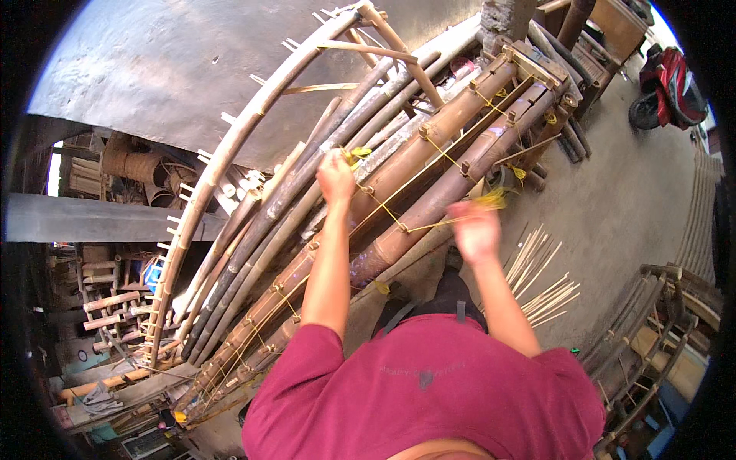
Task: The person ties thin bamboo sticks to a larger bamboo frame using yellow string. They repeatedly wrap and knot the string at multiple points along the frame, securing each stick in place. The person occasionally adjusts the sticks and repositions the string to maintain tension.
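Right of centre, the right hand (475, 236) grips thin yellow cord (492, 201); at centre, the left hand (336, 178) clenches more of it. Between them, cord crosses stubby pegs (402, 228) on round, smooth bamboo poles (408, 162) slanting upper right.

We see two thick brown poles (400, 161) lying slantwise, side by side, with short pegs (464, 168) along them; our thin yellow cord (494, 201) zigzags between pegs, bunched in loose tufts.

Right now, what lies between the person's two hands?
The head view shows two pegged bamboo poles and yellow cord between the left hand and right hand.
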Demonstrator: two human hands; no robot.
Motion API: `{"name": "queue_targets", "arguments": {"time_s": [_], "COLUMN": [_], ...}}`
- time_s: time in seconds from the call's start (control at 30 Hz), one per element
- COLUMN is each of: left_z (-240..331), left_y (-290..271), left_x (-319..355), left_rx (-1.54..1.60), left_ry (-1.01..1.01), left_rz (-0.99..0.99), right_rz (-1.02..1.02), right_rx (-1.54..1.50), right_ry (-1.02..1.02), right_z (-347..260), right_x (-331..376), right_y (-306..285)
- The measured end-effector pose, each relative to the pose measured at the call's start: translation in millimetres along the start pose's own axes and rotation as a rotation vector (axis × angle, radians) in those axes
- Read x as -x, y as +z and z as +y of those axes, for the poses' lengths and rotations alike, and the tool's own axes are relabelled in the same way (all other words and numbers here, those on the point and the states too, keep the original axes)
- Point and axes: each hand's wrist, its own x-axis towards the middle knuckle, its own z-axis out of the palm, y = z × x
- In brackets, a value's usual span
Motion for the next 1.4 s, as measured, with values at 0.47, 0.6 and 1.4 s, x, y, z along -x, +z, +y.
{"name": "queue_targets", "arguments": {"time_s": [0.47, 0.6, 1.4], "left_z": [-151, -116, -80], "left_y": [-155, -135, -155], "left_x": [109, 166, 75], "left_rx": [-0.303, -0.282, 0.469], "left_ry": [0.137, 0.04, -0.088], "left_rz": [-0.576, -0.47, -0.208], "right_rz": [-0.024, -0.054, -1.024], "right_rx": [-0.036, 0.305, 1.898], "right_ry": [0.633, -0.044, 0.044], "right_z": [216, 280, 189], "right_x": [139, 100, 137], "right_y": [3, 67, 29]}}
